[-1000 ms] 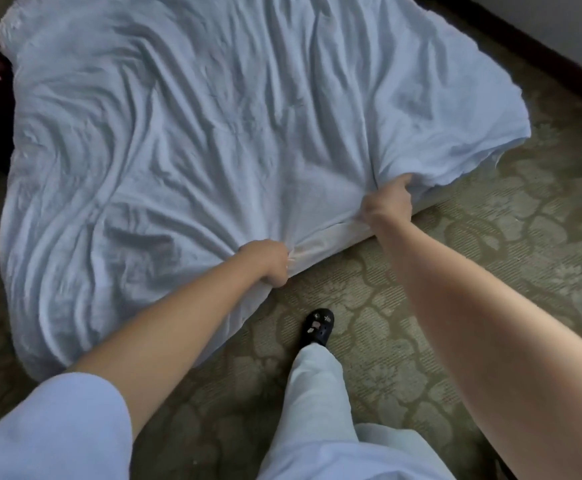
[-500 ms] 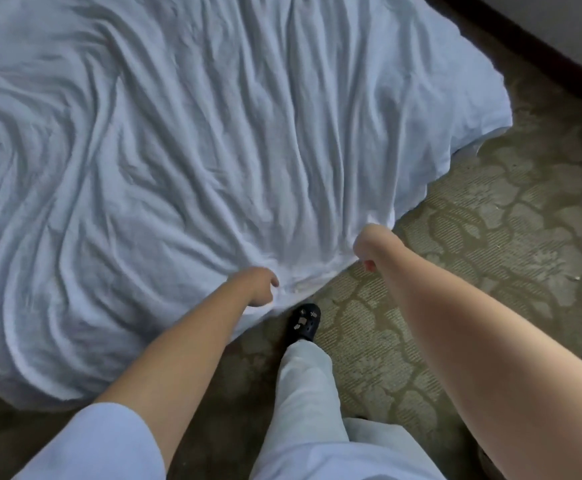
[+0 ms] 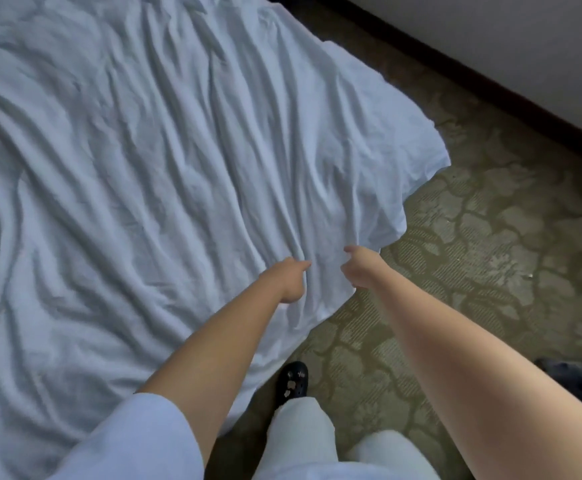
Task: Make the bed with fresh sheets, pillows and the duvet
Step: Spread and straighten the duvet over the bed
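While both arms reach forward, the left hand (image 3: 291,278) and right hand (image 3: 358,268) each grip a bunch of the white sheet (image 3: 144,168) near its front edge — fingers curled into the cloth, hands close but apart. Sheet is thin, soft, heavily creased, folds fanning from the hands; it covers most of the left of the view. Its wavy right edge ends over patterned carpet (image 3: 473,254), open up to a dark skirting board (image 3: 490,88). A black shoe (image 3: 292,379) stands just beside the sheet's front edge.
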A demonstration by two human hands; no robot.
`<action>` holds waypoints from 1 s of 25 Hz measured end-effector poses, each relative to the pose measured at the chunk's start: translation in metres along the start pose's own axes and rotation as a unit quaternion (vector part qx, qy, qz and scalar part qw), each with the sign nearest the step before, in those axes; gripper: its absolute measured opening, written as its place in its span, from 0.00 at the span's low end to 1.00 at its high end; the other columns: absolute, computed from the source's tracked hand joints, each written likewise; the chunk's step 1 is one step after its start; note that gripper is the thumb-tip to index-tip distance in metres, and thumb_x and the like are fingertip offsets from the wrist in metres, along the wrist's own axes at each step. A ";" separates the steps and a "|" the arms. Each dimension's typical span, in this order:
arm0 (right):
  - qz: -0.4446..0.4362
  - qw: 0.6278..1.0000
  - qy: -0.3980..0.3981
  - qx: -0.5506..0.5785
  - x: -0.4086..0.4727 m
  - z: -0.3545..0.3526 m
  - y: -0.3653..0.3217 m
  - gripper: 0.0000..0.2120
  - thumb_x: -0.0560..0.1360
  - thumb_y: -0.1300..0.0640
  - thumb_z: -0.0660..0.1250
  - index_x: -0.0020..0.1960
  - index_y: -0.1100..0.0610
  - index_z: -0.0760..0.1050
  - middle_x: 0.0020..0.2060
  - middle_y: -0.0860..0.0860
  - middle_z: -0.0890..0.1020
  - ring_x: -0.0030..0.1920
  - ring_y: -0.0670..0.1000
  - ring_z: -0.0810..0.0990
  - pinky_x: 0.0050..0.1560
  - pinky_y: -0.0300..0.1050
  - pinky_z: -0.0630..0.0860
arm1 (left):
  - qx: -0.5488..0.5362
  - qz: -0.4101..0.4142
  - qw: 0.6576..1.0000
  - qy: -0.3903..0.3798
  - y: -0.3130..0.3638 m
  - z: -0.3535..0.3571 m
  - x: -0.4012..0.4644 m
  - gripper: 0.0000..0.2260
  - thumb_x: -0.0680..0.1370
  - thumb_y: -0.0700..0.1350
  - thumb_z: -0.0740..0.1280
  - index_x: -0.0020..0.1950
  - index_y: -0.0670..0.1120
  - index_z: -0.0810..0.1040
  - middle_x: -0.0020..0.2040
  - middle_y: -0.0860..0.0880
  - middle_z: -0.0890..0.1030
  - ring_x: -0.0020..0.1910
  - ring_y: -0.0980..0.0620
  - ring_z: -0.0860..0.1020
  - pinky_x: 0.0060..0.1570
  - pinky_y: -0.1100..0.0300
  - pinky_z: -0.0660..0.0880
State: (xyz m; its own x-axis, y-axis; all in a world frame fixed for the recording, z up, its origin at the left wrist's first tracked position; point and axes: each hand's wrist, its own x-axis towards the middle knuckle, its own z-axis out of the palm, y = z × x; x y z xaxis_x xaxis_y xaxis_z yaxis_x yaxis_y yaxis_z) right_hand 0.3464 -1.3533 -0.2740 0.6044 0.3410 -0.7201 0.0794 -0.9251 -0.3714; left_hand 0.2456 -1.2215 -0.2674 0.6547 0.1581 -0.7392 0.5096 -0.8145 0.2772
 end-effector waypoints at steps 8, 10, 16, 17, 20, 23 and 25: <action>0.016 0.994 0.058 0.086 0.082 -0.073 0.037 0.25 0.81 0.55 0.55 0.76 0.57 0.56 0.70 0.58 0.67 0.66 0.58 0.70 0.62 0.53 0.72 | 0.054 0.058 0.997 0.015 0.073 -0.052 0.108 0.29 0.79 0.38 0.55 0.78 0.51 0.51 0.78 0.47 0.50 0.75 0.44 0.56 0.71 0.49 0.61; 0.024 0.990 0.080 0.110 0.114 -0.108 0.055 0.23 0.81 0.54 0.53 0.75 0.57 0.58 0.70 0.58 0.67 0.65 0.58 0.71 0.60 0.52 0.72 | 0.075 0.077 0.990 0.091 0.103 -0.071 0.141 0.28 0.79 0.38 0.56 0.78 0.49 0.53 0.77 0.48 0.53 0.74 0.45 0.57 0.70 0.50 0.62; 0.060 0.975 0.055 0.208 0.207 -0.205 0.112 0.17 0.82 0.53 0.52 0.64 0.61 0.70 0.61 0.58 0.75 0.59 0.59 0.74 0.54 0.48 0.70 | 0.161 0.071 0.974 0.141 0.214 -0.131 0.245 0.29 0.80 0.51 0.58 0.78 0.50 0.50 0.79 0.48 0.45 0.77 0.48 0.43 0.75 0.49 0.47; 0.064 0.974 0.039 0.213 0.217 -0.215 0.122 0.17 0.82 0.53 0.52 0.63 0.61 0.70 0.60 0.57 0.76 0.58 0.59 0.75 0.52 0.47 0.69 | 0.169 0.065 0.976 0.125 0.231 -0.137 0.262 0.31 0.79 0.53 0.59 0.78 0.50 0.49 0.79 0.48 0.44 0.77 0.48 0.42 0.75 0.49 0.46; 0.084 0.964 0.003 0.252 0.247 -0.241 0.148 0.13 0.82 0.53 0.52 0.56 0.57 0.71 0.51 0.53 0.76 0.48 0.54 0.74 0.44 0.44 0.68 | 0.184 0.019 0.978 0.100 0.267 -0.151 0.305 0.36 0.78 0.57 0.60 0.79 0.49 0.44 0.79 0.48 0.42 0.77 0.46 0.40 0.74 0.45 0.45; 0.124 0.944 -0.003 0.307 0.285 -0.264 0.163 0.15 0.82 0.53 0.52 0.36 0.50 0.59 0.34 0.47 0.66 0.33 0.46 0.64 0.31 0.41 0.60 | 0.216 0.004 0.974 0.074 0.290 -0.159 0.339 0.40 0.77 0.59 0.62 0.78 0.50 0.41 0.78 0.47 0.39 0.77 0.45 0.38 0.74 0.42 0.44; 0.147 0.924 -0.008 0.354 0.312 -0.277 0.164 0.15 0.82 0.49 0.51 0.37 0.48 0.60 0.35 0.47 0.65 0.33 0.45 0.65 0.33 0.40 0.60 | 0.210 0.008 0.975 0.077 0.302 -0.168 0.363 0.41 0.76 0.59 0.63 0.78 0.50 0.41 0.78 0.46 0.38 0.77 0.45 0.38 0.74 0.43 0.43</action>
State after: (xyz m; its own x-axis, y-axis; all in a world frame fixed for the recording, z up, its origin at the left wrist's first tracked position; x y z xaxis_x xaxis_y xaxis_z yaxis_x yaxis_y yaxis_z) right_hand 0.7674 -1.4454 -0.3974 0.5049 0.0999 -0.8574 -0.6279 -0.6390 -0.4442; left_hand 0.7309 -1.3161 -0.3483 0.7537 0.1986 -0.6265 0.2460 -0.9692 -0.0114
